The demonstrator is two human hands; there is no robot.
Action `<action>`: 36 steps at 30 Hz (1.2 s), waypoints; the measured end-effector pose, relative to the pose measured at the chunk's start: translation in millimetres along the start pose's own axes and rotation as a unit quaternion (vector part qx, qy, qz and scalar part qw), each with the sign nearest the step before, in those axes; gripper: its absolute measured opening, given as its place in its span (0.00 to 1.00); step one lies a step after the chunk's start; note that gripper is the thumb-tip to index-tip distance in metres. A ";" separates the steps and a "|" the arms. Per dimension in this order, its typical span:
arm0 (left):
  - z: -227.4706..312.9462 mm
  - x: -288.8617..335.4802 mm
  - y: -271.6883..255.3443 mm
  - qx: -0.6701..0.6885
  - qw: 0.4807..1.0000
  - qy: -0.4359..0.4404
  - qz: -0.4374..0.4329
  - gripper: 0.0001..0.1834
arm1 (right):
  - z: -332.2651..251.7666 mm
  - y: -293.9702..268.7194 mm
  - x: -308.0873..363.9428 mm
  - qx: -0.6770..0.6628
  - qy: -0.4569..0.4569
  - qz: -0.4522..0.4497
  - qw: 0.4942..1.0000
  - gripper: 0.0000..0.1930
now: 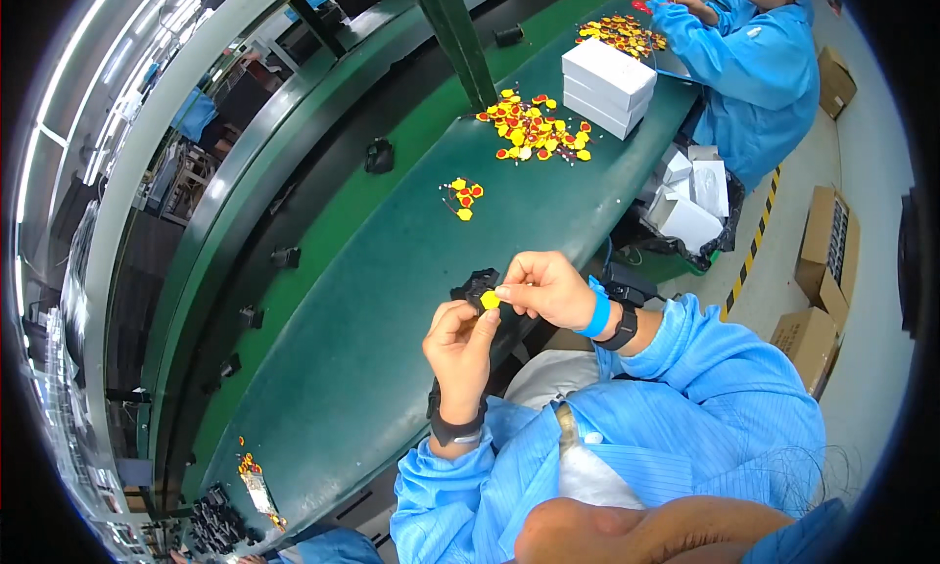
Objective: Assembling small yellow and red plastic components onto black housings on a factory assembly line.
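Note:
A small flat yellow piece (491,300), roughly hexagonal, is pinched between the fingertips of both hands over the green work surface's near edge. My left hand (457,353) grips it from below with thumb and forefinger. From the right, my right hand (550,288) presses thumb and forefinger on its upper edge. Just behind the fingers is a black moulded part (477,283); whether it is touched or lies on the surface, I cannot tell. Farther off on the green surface lies a small group of yellow and red pieces (465,197) with thin dark wires.
A larger heap of yellow and red pieces (534,128) lies beyond, beside stacked white boxes (607,84). A co-worker in blue (749,70) sits at the far right. A bin of white cartons (690,207) stands on the right. Black parts (286,258) sit on the green belt at left.

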State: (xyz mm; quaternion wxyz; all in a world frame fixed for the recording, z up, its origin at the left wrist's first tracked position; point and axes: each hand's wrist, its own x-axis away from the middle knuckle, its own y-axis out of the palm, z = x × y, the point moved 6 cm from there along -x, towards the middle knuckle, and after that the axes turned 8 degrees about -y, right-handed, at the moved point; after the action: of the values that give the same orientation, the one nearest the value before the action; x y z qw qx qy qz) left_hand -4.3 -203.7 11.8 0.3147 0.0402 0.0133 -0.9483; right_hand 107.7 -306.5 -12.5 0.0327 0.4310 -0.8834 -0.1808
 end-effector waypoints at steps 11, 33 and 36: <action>-4.3 -2.3 -3.2 -0.027 1.000 -0.001 0.011 0.07 | 1.3 4.0 -0.4 0.023 -0.012 -0.008 1.000 0.09; 0.7 1.7 -5.5 -0.119 0.992 0.033 -0.005 0.08 | -10.7 14.4 -8.6 0.260 -0.216 -0.172 0.925 0.08; -2.5 -19.8 -11.9 -0.177 0.983 0.023 -0.049 0.08 | 4.5 7.6 -24.8 0.252 -0.187 -0.189 0.930 0.10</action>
State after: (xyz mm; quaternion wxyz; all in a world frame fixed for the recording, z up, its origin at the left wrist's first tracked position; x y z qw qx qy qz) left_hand 4.5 -182.2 11.0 0.2699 0.0049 0.1905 -0.9438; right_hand 116.5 -281.8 -11.6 -0.2775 0.5427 -0.7921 -0.0323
